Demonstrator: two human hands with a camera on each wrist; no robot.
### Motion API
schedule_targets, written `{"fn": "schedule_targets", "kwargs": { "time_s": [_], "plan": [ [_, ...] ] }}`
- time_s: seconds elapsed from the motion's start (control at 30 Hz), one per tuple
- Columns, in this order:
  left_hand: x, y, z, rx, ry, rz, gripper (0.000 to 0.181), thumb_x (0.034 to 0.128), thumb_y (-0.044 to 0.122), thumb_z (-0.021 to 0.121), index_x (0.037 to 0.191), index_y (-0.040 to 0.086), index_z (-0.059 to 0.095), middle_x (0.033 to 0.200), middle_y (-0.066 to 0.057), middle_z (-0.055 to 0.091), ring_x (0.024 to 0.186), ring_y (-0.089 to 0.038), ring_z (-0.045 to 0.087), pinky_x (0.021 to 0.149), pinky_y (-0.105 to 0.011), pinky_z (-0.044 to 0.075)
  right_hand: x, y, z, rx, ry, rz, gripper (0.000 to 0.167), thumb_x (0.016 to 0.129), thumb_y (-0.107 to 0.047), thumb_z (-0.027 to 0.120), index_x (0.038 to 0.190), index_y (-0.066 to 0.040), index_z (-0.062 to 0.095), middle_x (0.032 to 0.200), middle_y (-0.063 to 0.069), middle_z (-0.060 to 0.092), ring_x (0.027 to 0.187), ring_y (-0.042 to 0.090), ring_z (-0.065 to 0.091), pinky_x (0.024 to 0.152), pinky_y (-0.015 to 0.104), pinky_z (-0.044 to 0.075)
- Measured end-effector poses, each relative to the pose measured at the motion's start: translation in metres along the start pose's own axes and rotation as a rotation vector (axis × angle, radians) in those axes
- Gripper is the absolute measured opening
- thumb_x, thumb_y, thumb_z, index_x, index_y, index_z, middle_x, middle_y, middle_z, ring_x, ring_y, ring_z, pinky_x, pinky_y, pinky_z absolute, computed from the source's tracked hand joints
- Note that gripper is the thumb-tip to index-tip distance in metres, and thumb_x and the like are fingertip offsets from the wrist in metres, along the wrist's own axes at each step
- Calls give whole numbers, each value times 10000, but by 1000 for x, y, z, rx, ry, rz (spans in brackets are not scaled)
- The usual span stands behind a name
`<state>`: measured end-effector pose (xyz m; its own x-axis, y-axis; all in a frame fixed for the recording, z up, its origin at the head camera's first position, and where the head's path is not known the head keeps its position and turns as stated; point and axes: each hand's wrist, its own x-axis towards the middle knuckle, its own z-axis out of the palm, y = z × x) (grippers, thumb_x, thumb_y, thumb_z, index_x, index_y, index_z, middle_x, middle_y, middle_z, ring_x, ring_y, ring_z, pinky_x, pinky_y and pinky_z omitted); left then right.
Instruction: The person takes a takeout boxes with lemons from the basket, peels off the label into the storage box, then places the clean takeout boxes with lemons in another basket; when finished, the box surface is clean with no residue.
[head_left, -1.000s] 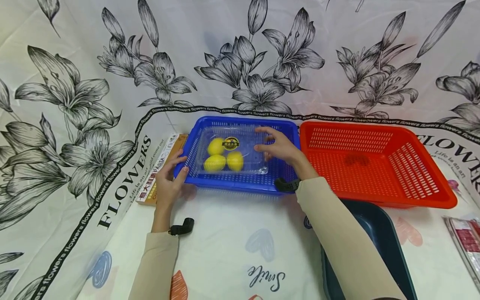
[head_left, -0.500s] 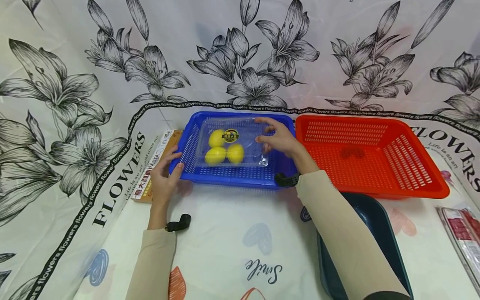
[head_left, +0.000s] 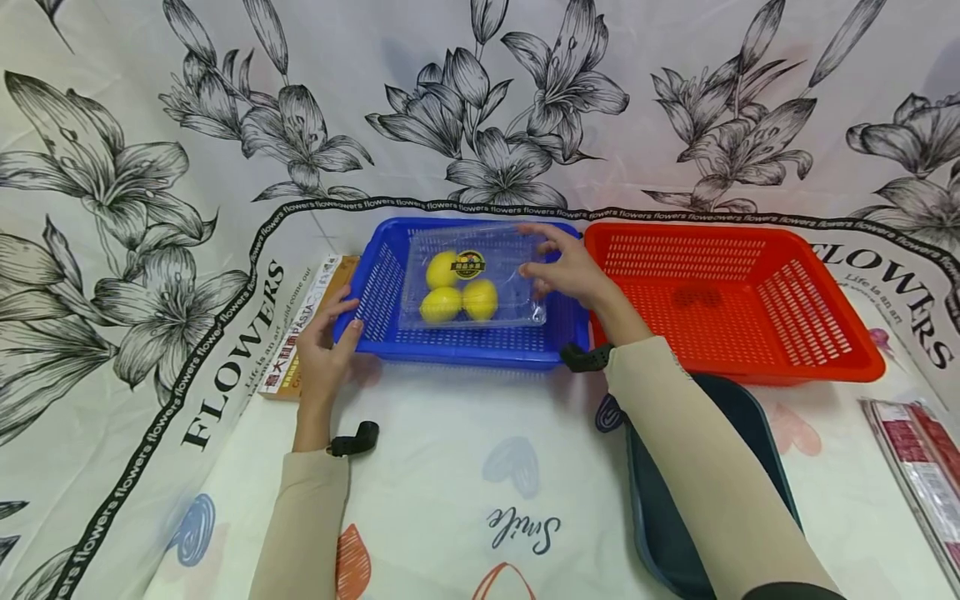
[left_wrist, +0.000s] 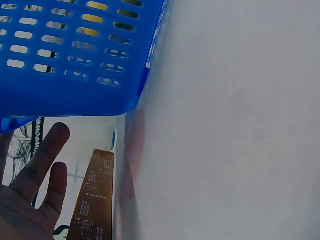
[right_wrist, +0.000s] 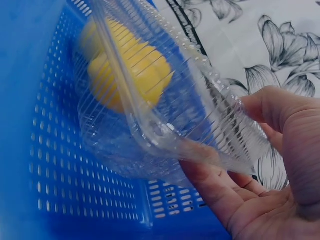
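A clear plastic fruit box (head_left: 517,292) with a black-and-gold label sits tilted within the blue basket (head_left: 382,337). Inside it, three lemons (head_left: 480,300) are gathered toward the left. My right hand (head_left: 566,271) grips the box's right end; in the right wrist view, thumb and fingers (right_wrist: 205,172) pinch its ribbed wall. At the basket's left rim, my left hand (head_left: 324,354) holds on with thumb and forefinger. In the left wrist view, two other fingers (left_wrist: 42,155) stretch out beside the basket's blue wall, apart from it.
A red basket (head_left: 832,350) stands against the blue one's right side. In front of it, a dark teal tray (head_left: 660,517) lies partly under the right forearm. A pasta box (head_left: 288,358) lies left of the blue basket. Red-and-clear packaging (head_left: 915,458) rests at far right.
The fruit box has shifted slightly to the right and away within the blue basket, along with the right hand. My left hand stays at the basket's left rim. The head view has shifted a little.
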<state>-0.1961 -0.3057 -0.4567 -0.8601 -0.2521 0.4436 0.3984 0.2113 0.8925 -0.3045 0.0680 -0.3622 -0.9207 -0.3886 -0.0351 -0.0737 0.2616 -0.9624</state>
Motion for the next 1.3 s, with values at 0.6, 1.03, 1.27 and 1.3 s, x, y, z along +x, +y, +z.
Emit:
{"fn": "schedule_targets", "kwargs": {
  "time_s": [0.6,1.03,1.27,1.3],
  "plan": [
    [3,-2,6,7,-14,6,322,919,57,663,1227,-34,687,1493,-81,581,1320,-153,594,969,-149,533,-43,-15,-36,7,138,-47,646,933,-44,684,1497,-290,491,1335,120,451,911,206,637,687,330,630],
    [2,-1,1,-79,-12,-3,327,913,14,662,1222,-92,664,1499,-128,565,1366,-212,557,991,-151,524,-99,-40,-56,-7,230,-3,620,953,-117,690,1493,-342,484,1418,107,435,992,225,651,766,300,620],
    [3,1,1,-118,-12,1,333,905,-14,659,1223,-117,648,1506,-159,550,1362,-215,566,988,-163,531,-137,-35,-64,25,232,-45,616,960,-84,667,1506,-297,477,1273,69,476,841,162,712,700,310,631],
    [3,1,1,-120,-11,0,335,904,-16,661,1223,-119,647,1508,-163,547,1364,-219,565,989,-163,531,-143,-34,-64,21,223,-54,624,961,-74,661,1517,-280,465,1273,66,473,836,161,715,695,314,632]
  ]
}}
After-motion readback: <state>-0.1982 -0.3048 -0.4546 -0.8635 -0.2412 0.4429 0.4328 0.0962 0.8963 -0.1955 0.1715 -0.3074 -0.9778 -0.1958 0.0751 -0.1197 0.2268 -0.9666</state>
